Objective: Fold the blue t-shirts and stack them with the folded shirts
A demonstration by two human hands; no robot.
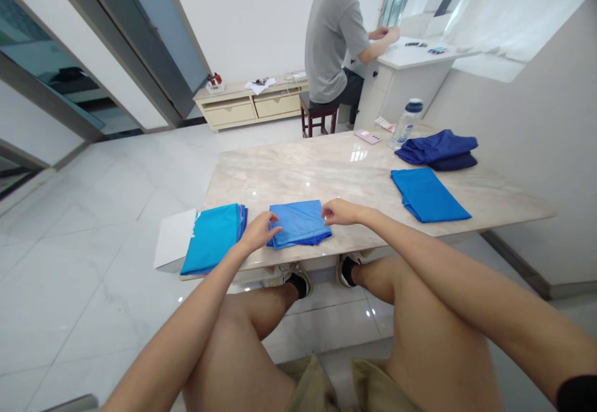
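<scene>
A folded light blue cloth (298,220) lies on the marble-patterned table, with a darker blue layer showing beneath its front edge. At its left edge is my left hand (259,232), thumb and forefinger apart over the cloth's margin. My right hand (344,212) is at the upper right edge of the same cloth, fingers bent and thumb slightly apart from them. I see nothing gripped in either hand. Just left of my left hand rests a folded turquoise cloth (212,238), with purple and dark blue layers at its right edge.
A white box (175,238) sits at the table's left end. On the right are a folded blue cloth (431,194), a crumpled navy cloth (436,148), a water bottle (407,125) and a pink phone (367,137). Beyond the table (289,169), a person (329,39) sits on a stool.
</scene>
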